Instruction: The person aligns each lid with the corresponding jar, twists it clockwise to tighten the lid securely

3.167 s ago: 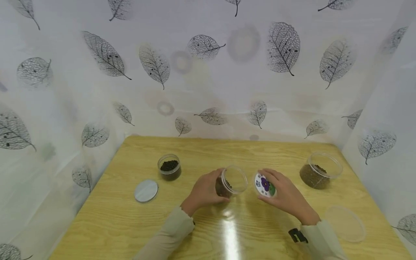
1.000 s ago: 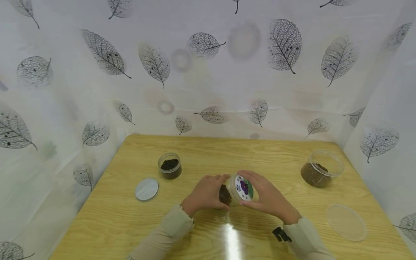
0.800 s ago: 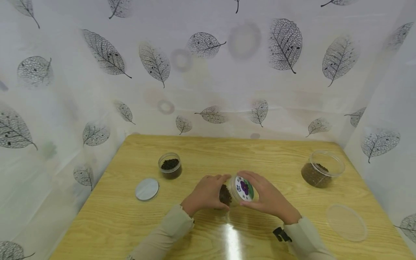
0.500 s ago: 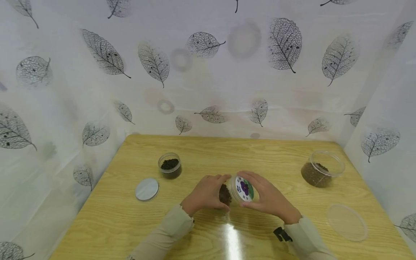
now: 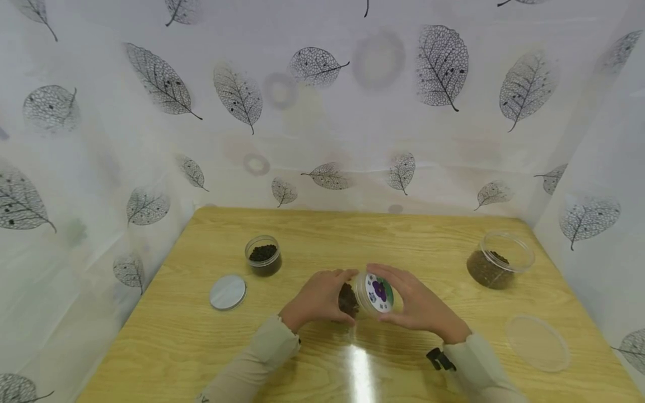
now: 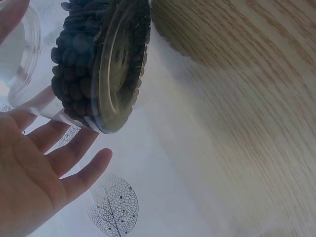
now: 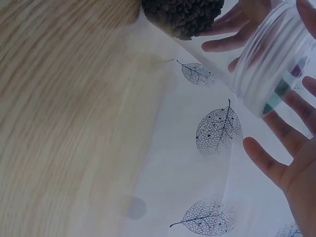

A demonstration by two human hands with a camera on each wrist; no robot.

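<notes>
In the head view, my left hand (image 5: 318,298) grips a clear plastic jar (image 5: 347,301) by its side, fingers on the far side and thumb on the near side. The jar is tilted with its mouth to the right. Dark bean-like pieces (image 6: 74,64) are heaped at its base, clear in the left wrist view. My right hand (image 5: 417,303) pinches the rim of a round lid (image 5: 379,292) with a purple flower label. The lid sits against the jar's mouth; how firmly it is seated I cannot tell. The right wrist view shows the ridged rim (image 7: 266,59) there.
An uncovered jar of dark pieces (image 5: 264,260) stands back left, with a silvery round lid (image 5: 228,292) before it. At right is a wider uncovered tub (image 5: 491,267) of brown pieces. A clear lid (image 5: 538,342) lies nearer. Leaf-patterned sheeting (image 5: 327,129) surrounds the wooden table (image 5: 166,336).
About three seconds ago the lid was apart from the jar; my right hand has brought it left onto the mouth. In the last half second its label has turned slightly counterclockwise.
</notes>
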